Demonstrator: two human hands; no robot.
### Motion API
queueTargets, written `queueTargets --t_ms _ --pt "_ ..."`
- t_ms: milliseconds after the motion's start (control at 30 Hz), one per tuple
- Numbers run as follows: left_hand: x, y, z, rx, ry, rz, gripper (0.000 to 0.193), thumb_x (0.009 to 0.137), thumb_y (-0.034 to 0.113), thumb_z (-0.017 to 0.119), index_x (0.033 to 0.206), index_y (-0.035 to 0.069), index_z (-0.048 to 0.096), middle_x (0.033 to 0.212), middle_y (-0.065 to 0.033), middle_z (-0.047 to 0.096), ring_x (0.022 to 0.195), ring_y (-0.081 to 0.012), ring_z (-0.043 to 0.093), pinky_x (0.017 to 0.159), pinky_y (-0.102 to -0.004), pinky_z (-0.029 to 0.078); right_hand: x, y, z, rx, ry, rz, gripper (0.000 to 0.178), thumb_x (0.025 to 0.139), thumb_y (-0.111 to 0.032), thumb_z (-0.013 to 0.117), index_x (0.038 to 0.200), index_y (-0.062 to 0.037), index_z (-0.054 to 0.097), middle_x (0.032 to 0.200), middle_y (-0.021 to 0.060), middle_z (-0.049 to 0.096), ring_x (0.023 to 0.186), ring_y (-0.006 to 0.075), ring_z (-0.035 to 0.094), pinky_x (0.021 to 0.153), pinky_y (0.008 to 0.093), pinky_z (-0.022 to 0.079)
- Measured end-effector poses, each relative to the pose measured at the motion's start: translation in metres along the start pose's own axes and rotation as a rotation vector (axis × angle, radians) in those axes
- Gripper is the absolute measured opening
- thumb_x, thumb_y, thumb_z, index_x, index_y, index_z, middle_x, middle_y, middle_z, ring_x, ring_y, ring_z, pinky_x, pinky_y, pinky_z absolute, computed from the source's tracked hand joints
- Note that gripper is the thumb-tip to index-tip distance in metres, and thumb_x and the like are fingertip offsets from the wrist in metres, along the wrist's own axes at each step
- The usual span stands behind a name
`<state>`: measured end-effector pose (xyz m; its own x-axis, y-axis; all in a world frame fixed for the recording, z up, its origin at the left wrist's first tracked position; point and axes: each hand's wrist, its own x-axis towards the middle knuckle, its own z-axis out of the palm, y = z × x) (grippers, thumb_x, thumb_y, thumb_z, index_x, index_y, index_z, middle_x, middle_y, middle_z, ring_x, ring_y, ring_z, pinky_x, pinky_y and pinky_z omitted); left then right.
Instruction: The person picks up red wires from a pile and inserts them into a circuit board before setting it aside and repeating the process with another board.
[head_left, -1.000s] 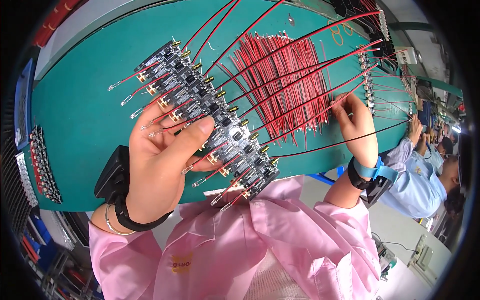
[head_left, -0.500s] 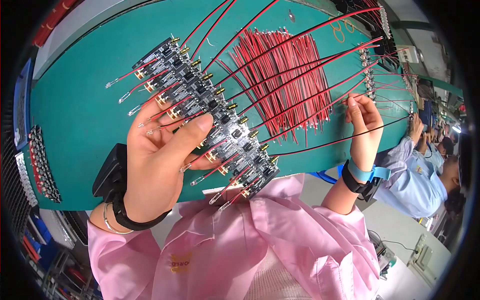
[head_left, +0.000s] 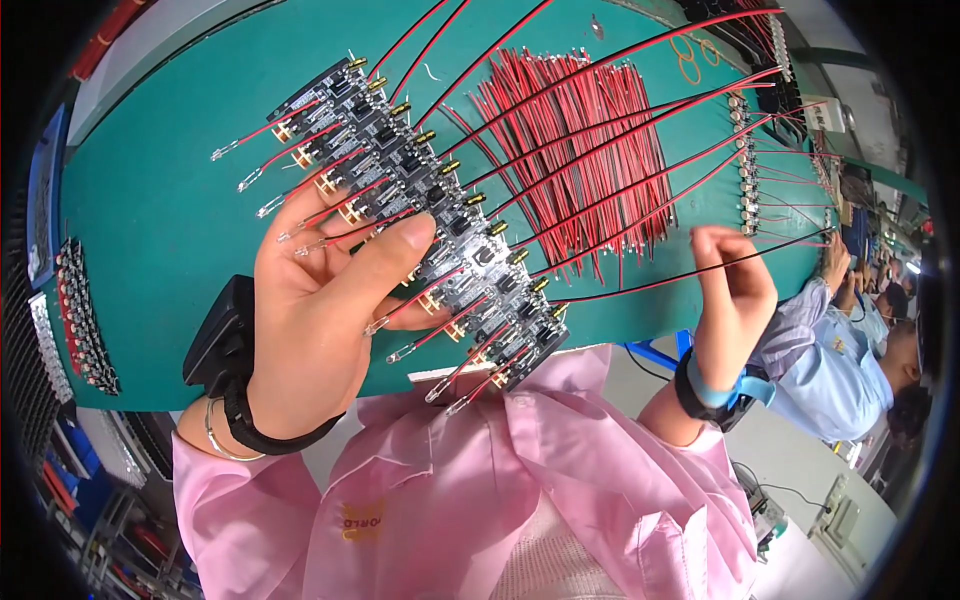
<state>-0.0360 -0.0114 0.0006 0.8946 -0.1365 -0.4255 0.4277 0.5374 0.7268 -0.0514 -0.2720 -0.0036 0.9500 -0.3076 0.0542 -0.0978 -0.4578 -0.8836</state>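
Observation:
My left hand [head_left: 320, 300] grips a long panel of joined black circuit boards [head_left: 430, 205], thumb on top and fingers underneath. The panel is tilted, its lower end near my chest. Short red wires with small clear-tipped ends [head_left: 262, 180] stick out from its left side. Long red and black wires [head_left: 640, 190] run from gold-coloured connectors on its right side toward the upper right. My right hand [head_left: 735, 290] is raised right of the panel, its thumb and fingertips closed together. One red-black wire [head_left: 650, 290] crosses that hand. Whether the fingertips hold anything cannot be made out.
A thick bundle of red and black wires [head_left: 580, 150] lies on the green mat [head_left: 170, 240]. Rubber bands [head_left: 688, 60] are beyond it. More wired boards [head_left: 745, 165] lie at right, and a strip of boards [head_left: 85, 320] at far left. A co-worker in blue [head_left: 835, 360] sits at right.
My right hand has dropped slightly and moved a little right, away from the wire its fingertips were at. The panel has shifted slightly right with my left hand still gripping it.

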Motion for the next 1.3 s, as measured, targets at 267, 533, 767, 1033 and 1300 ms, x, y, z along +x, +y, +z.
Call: queueTargets --t_ms 267,533,767,1033,1300 --pt "-0.001 0.004 -0.001 -0.021 0.024 0.009 0.027 0.079 -0.001 0.053 0.105 0.000 0.046 0.094 -0.0096 0.058 0.076 -0.0175 0.060 0.056 -0.0308 0.055 -0.025 -0.032 0.029 0.296 -0.405 -0.051 0.011 0.068 0.009 0.059 0.078 0.0038 0.059 0.085 0.0080 0.058 0.069 0.0091 0.046 0.064 0.0202 0.035" --pt "0.000 0.006 0.000 0.042 0.001 0.006 0.027 0.081 0.005 0.051 0.108 0.005 0.044 0.089 -0.0036 0.056 0.071 -0.0102 0.059 0.052 -0.0228 0.053 -0.023 -0.032 0.034 0.320 -0.503 -0.120 0.016 0.065 0.009 0.061 0.079 0.0029 0.060 0.084 0.0095 0.059 0.069 0.0106 0.046 0.063 0.0211 0.035" --pt "-0.003 0.006 0.000 0.051 0.015 0.011 0.027 0.081 0.005 0.051 0.107 0.005 0.045 0.087 -0.0031 0.056 0.068 -0.0088 0.058 0.047 -0.0195 0.050 -0.026 -0.032 0.042 0.310 -0.477 -0.160 0.014 0.063 0.009 0.061 0.075 0.0021 0.059 0.079 0.0086 0.060 0.067 0.0117 0.047 0.062 0.0219 0.035" --pt "-0.003 0.006 -0.001 0.054 0.008 0.018 0.027 0.081 0.005 0.050 0.108 0.005 0.044 0.089 -0.0036 0.056 0.071 -0.0105 0.059 0.053 -0.0232 0.054 -0.026 -0.034 0.041 0.185 -0.444 -0.250 0.014 0.060 0.008 0.063 0.071 0.0007 0.058 0.075 0.0081 0.062 0.068 0.0146 0.050 0.059 0.0227 0.035" --pt "-0.003 0.005 -0.002 0.054 -0.020 0.021 0.026 0.082 0.005 0.050 0.107 0.005 0.044 0.091 -0.0044 0.056 0.077 -0.0123 0.060 0.059 -0.0269 0.055 -0.028 -0.029 0.040 0.142 -0.389 -0.345 0.013 0.062 0.005 0.061 0.074 0.0028 0.057 0.073 0.0087 0.057 0.066 0.0154 0.046 0.060 0.0261 0.034"
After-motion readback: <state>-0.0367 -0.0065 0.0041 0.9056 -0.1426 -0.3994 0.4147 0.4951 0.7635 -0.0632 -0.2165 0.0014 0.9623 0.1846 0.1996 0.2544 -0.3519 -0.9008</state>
